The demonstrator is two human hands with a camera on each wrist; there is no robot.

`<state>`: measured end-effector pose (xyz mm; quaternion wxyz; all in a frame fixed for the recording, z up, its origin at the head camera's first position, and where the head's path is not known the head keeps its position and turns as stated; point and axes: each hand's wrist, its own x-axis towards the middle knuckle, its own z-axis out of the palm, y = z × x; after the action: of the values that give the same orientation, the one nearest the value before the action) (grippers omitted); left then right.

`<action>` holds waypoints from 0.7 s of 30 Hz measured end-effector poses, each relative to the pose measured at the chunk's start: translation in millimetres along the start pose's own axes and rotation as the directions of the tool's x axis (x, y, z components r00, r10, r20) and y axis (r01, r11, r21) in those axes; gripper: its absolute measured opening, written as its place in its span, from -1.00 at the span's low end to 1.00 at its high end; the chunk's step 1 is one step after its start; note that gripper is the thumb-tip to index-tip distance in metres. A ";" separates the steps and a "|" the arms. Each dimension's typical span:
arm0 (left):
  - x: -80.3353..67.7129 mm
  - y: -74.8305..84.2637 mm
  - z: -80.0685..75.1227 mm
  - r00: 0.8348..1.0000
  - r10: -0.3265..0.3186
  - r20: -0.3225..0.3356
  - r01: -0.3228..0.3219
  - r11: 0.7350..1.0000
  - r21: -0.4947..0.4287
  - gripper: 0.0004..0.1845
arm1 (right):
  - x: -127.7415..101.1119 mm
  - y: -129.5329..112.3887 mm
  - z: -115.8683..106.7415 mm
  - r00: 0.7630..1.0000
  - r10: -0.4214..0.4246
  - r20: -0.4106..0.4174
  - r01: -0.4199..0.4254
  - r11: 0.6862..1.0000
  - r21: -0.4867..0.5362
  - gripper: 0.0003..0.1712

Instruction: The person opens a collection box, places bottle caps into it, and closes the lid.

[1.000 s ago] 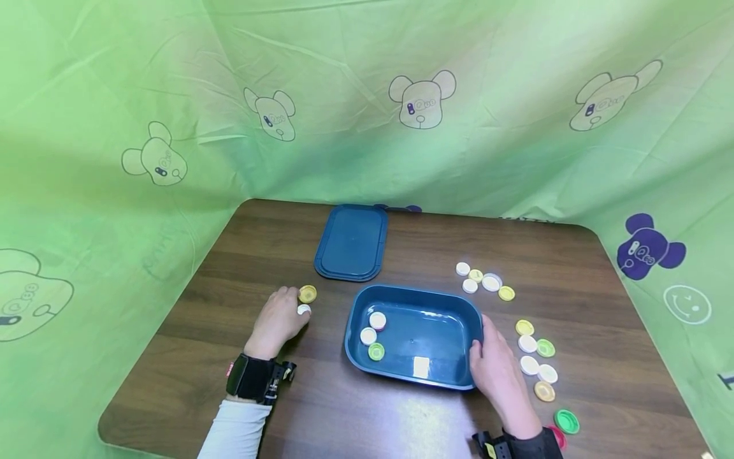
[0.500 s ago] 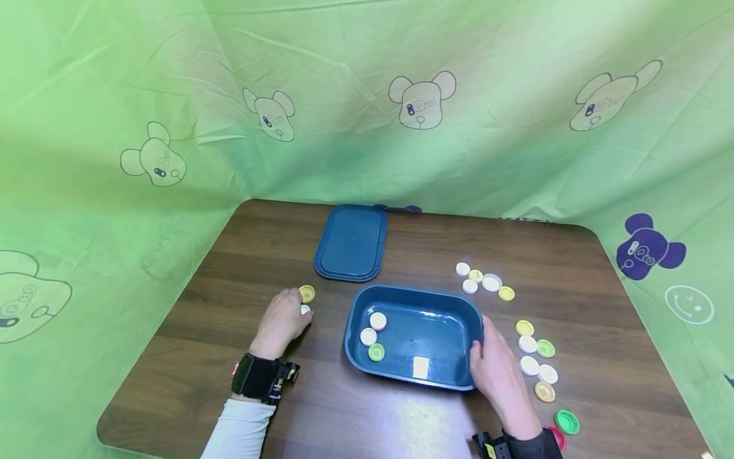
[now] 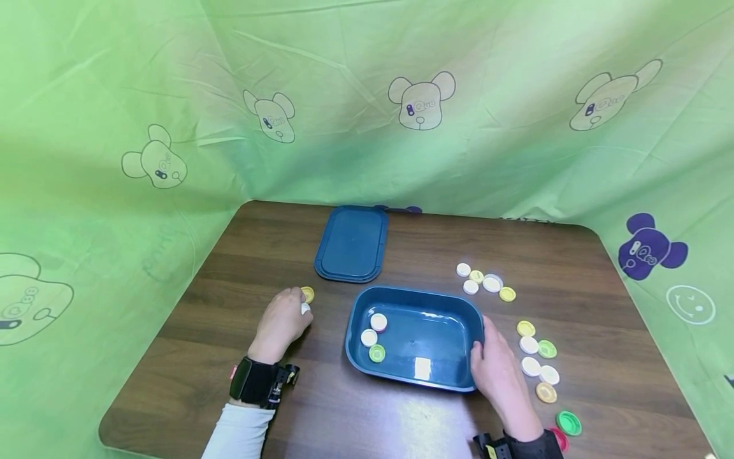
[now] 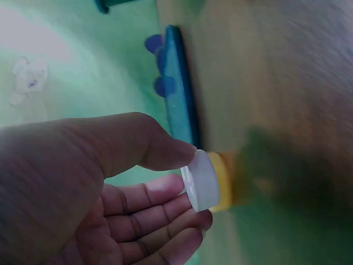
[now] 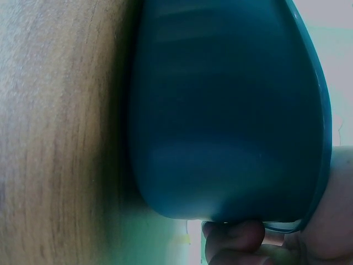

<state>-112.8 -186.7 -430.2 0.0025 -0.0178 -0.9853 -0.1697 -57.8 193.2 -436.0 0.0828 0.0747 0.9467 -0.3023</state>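
My left hand (image 3: 281,322) is low over the left part of the table, with a white bottle cap (image 4: 203,181) pinched between thumb and fingertips. Just beyond it in the left wrist view is a yellow cap (image 4: 221,182), which the hand partly covers in the head view. With my right hand (image 3: 497,363) I grip the right end of a blue plastic box (image 3: 413,380), thumb over the rim and fingers at the outer wall. Two white caps (image 3: 378,322) and a light green cap (image 3: 376,353) lie in the box's left part.
A blue lid (image 3: 352,243) lies flat behind the box. Several white and yellow caps (image 3: 492,283) are scattered at the back right. More caps run down the right side, among them a green cap (image 3: 569,422) and a red cap (image 3: 558,438). Green cloth (image 3: 344,95) hangs behind the table.
My left hand has shifted slightly to the right and now covers more of the yellow cap. The right hand and the box have kept their places.
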 end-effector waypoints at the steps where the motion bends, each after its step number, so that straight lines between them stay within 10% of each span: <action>1: -0.8 4.3 -2.6 1.000 0.009 -0.005 -0.009 1.000 -0.008 -0.79 | -0.2 -0.1 -0.1 1.000 0.002 0.003 -0.002 1.000 0.000 -0.32; 11: -7.2 65.9 -23.9 0.989 0.144 -0.040 -0.145 0.989 -0.025 -0.78 | -0.4 0.4 -1.2 1.000 0.012 0.021 -0.012 1.000 0.002 -0.32; 21: -20.2 111.0 -14.0 0.924 0.379 0.042 -0.378 0.925 -0.031 -0.76 | -0.6 0.3 -1.2 1.000 0.010 0.016 -0.010 1.000 0.003 -0.32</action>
<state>-88.6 -87.5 -380.1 0.0116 -0.2118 -0.9612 -0.1764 -57.3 194.1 -435.1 0.0919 0.0773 0.9451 -0.3039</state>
